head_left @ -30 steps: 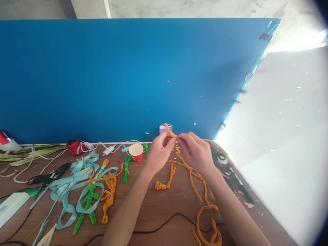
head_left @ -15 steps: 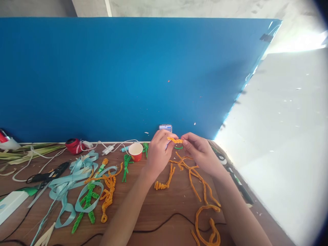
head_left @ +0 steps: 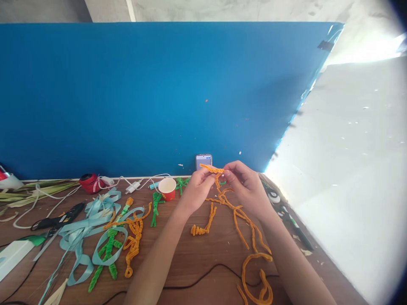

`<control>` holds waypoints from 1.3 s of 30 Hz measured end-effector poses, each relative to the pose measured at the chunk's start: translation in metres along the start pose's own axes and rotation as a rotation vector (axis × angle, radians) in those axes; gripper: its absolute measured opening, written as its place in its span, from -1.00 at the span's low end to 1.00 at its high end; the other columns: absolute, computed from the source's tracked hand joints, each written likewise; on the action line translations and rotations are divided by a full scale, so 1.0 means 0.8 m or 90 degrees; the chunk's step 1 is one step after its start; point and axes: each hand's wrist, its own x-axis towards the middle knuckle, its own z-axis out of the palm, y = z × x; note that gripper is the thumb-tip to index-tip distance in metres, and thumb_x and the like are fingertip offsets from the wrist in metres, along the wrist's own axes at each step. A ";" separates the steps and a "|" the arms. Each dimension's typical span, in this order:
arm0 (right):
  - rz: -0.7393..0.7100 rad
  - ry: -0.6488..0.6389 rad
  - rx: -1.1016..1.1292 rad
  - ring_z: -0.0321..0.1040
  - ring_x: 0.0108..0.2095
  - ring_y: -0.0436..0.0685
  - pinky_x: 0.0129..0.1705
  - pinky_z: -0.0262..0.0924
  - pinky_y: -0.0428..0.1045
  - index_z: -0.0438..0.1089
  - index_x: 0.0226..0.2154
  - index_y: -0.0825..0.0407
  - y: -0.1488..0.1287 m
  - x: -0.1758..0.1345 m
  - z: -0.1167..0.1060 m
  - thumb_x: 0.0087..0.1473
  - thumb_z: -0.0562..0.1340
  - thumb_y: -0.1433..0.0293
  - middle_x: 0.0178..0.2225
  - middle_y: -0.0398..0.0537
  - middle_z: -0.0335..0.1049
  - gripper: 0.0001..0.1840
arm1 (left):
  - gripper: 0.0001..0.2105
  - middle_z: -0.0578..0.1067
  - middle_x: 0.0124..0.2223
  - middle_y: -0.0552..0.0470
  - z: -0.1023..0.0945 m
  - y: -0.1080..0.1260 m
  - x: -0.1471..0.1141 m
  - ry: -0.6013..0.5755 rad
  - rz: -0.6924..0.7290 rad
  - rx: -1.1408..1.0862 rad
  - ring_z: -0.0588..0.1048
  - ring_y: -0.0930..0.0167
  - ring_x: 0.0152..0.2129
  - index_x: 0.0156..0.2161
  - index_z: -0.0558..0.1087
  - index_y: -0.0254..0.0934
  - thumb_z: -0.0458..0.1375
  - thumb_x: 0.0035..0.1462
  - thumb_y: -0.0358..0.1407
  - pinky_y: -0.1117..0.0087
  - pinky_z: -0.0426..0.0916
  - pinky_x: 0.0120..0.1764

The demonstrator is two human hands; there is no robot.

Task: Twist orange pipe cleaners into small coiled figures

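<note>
Between my two hands is a twisted orange pipe cleaner (head_left: 212,169), raised over the back of the table. My left hand (head_left: 199,188) pinches it from the left, and its loose end sticks out past the fingers. The thumb and fingers of my right hand (head_left: 246,186) grip its right end. An orange strand hangs down from there; whether it joins the loose orange pipe cleaners (head_left: 237,208) below, I cannot tell. A coiled orange piece (head_left: 200,230) lies on the table below my left hand.
A phone (head_left: 203,160) leans on the blue panel (head_left: 159,93). A red paper cup (head_left: 168,190), green twisted figures (head_left: 155,207), an orange figure (head_left: 135,237), blue ribbon (head_left: 82,224) and a glue gun (head_left: 63,216) lie leftward. A black cable (head_left: 190,284) crosses the front.
The orange pipe cleaner has tilted, its left end now higher and reaching further left. My left hand has dropped slightly, showing more of the phone and the hanging strand.
</note>
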 end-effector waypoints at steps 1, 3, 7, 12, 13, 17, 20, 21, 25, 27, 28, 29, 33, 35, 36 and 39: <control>-0.003 0.019 -0.014 0.35 -0.42 0.02 -0.39 0.22 -0.07 0.37 -0.24 0.01 0.000 0.000 -0.001 0.30 0.15 0.24 -0.37 -0.12 0.42 -0.81 | -0.86 0.48 -0.26 0.02 0.000 0.001 0.000 0.038 0.028 0.019 0.44 0.42 -0.31 -0.24 0.44 -0.26 0.07 0.27 -0.27 0.45 0.32 -0.28; -0.011 0.056 -0.042 0.35 -0.42 0.02 -0.39 0.22 -0.08 0.37 -0.26 0.01 -0.002 0.000 -0.002 0.29 0.17 0.26 -0.38 -0.13 0.42 -0.83 | -0.86 0.46 -0.29 0.04 -0.001 0.005 -0.001 0.117 0.083 0.056 0.41 0.44 -0.32 -0.29 0.42 -0.27 0.10 0.26 -0.25 0.45 0.29 -0.26; -0.028 0.072 -0.065 0.36 -0.42 0.01 -0.38 0.22 -0.09 0.38 -0.28 0.01 -0.004 0.002 0.000 0.27 0.18 0.30 -0.40 -0.14 0.42 -0.86 | -0.76 0.39 -0.38 0.08 0.002 0.008 -0.006 0.114 0.114 0.057 0.32 0.49 -0.45 -0.35 0.39 -0.28 0.10 0.29 -0.16 0.47 0.21 -0.39; -0.077 0.054 -0.114 0.36 -0.40 0.01 -0.38 0.20 -0.09 0.41 -0.28 0.00 -0.005 0.001 0.004 0.26 0.19 0.37 -0.35 -0.14 0.47 -0.90 | -0.64 0.20 -0.51 0.16 0.013 0.000 -0.006 0.112 0.057 -0.030 0.15 0.56 -0.59 -0.38 0.32 -0.28 0.10 0.28 -0.01 0.50 0.06 -0.53; -0.093 0.048 -0.128 0.36 -0.39 0.01 -0.36 0.20 -0.08 0.42 -0.28 -0.01 -0.005 0.000 0.005 0.25 0.20 0.39 -0.34 -0.14 0.48 -0.91 | -0.62 0.19 -0.52 0.16 0.013 -0.002 -0.005 0.125 0.055 -0.026 0.15 0.56 -0.60 -0.40 0.30 -0.28 0.09 0.28 0.00 0.50 0.06 -0.53; -0.116 0.031 -0.125 0.37 -0.37 0.03 -0.33 0.22 -0.07 0.44 -0.28 0.00 -0.006 -0.002 0.005 0.23 0.22 0.39 -0.33 -0.12 0.49 -0.93 | -0.65 0.32 -0.49 0.12 0.010 -0.003 -0.002 0.126 0.061 -0.008 0.27 0.55 -0.59 -0.33 0.36 -0.29 0.06 0.31 -0.02 0.50 0.18 -0.50; -0.084 0.027 -0.126 0.35 -0.42 0.01 -0.38 0.19 -0.08 0.43 -0.28 0.00 -0.004 -0.002 0.007 0.25 0.22 0.34 -0.37 -0.14 0.50 -0.90 | -0.68 0.39 -0.45 0.09 0.008 -0.003 -0.001 0.113 0.076 -0.001 0.35 0.52 -0.55 -0.26 0.41 -0.28 0.06 0.32 -0.03 0.49 0.26 -0.45; -0.078 0.028 -0.144 0.34 -0.45 0.00 -0.41 0.16 -0.08 0.44 -0.29 0.00 -0.003 -0.001 0.008 0.25 0.21 0.32 -0.40 -0.15 0.49 -0.88 | -0.68 0.41 -0.43 0.08 0.007 -0.003 -0.001 0.112 0.084 0.008 0.37 0.51 -0.53 -0.25 0.41 -0.28 0.05 0.32 -0.04 0.48 0.28 -0.42; -0.085 0.026 -0.246 0.23 -0.52 -0.01 -0.47 0.02 -0.06 0.46 -0.33 0.01 0.004 0.001 0.009 0.28 0.17 0.30 -0.50 -0.16 0.44 -0.79 | -0.69 0.48 -0.32 0.02 0.006 0.003 -0.004 0.111 0.158 0.128 0.43 0.44 -0.40 -0.26 0.42 -0.26 -0.02 0.37 -0.09 0.44 0.32 -0.30; -0.082 0.009 -0.261 0.18 -0.54 -0.01 -0.48 0.00 -0.06 0.47 -0.32 0.01 0.006 0.002 0.009 0.29 0.15 0.31 -0.53 -0.17 0.40 -0.77 | -0.68 0.49 -0.30 0.00 0.004 0.006 -0.007 0.106 0.209 0.236 0.43 0.42 -0.36 -0.26 0.44 -0.25 -0.06 0.39 -0.13 0.41 0.30 -0.25; -0.080 0.000 -0.261 0.17 -0.55 -0.01 -0.49 -0.01 -0.06 0.47 -0.33 0.01 0.007 0.002 0.009 0.28 0.14 0.32 -0.54 -0.18 0.38 -0.77 | -0.67 0.49 -0.29 -0.01 0.002 0.007 -0.008 0.096 0.233 0.288 0.43 0.41 -0.34 -0.26 0.46 -0.25 -0.07 0.40 -0.15 0.40 0.29 -0.24; -0.078 -0.004 -0.257 0.16 -0.56 -0.01 -0.49 0.00 -0.06 0.47 -0.34 0.01 0.008 0.002 0.008 0.27 0.14 0.33 -0.55 -0.18 0.37 -0.77 | -0.67 0.49 -0.28 -0.02 0.001 0.007 -0.008 0.084 0.257 0.334 0.43 0.40 -0.32 -0.24 0.48 -0.25 -0.08 0.41 -0.17 0.39 0.29 -0.23; -0.064 0.065 -0.211 0.20 -0.57 -0.03 -0.51 0.04 -0.09 0.48 -0.38 0.03 0.009 0.003 0.006 0.21 0.17 0.40 -0.56 -0.19 0.40 -0.81 | -0.72 0.50 -0.16 -0.06 0.001 0.002 -0.008 0.063 0.378 0.465 0.43 0.37 -0.21 -0.10 0.53 -0.20 -0.04 0.40 -0.24 0.38 0.31 -0.18; -0.058 0.126 -0.183 0.24 -0.56 -0.03 -0.52 0.08 -0.09 0.48 -0.38 0.03 0.007 0.002 0.004 0.19 0.19 0.40 -0.52 -0.17 0.44 -0.83 | -0.74 0.50 -0.10 -0.07 0.002 -0.002 -0.007 0.063 0.443 0.490 0.42 0.38 -0.19 -0.02 0.52 -0.18 -0.02 0.38 -0.30 0.38 0.32 -0.17; -0.058 0.152 -0.173 0.25 -0.56 -0.02 -0.52 0.09 -0.08 0.48 -0.39 0.03 0.005 0.001 0.003 0.18 0.20 0.39 -0.52 -0.16 0.45 -0.84 | -0.73 0.50 -0.08 -0.08 0.003 -0.004 -0.007 0.058 0.467 0.487 0.41 0.39 -0.20 0.01 0.52 -0.17 -0.01 0.38 -0.34 0.39 0.33 -0.18; -0.074 0.215 -0.167 0.21 -0.61 -0.01 -0.56 0.09 -0.06 0.48 -0.42 0.02 -0.003 -0.003 0.000 0.18 0.24 0.32 -0.58 -0.16 0.41 -0.81 | -0.72 0.50 -0.07 -0.07 0.007 -0.005 -0.009 0.046 0.509 0.452 0.42 0.41 -0.23 0.00 0.53 -0.14 -0.01 0.37 -0.37 0.43 0.32 -0.27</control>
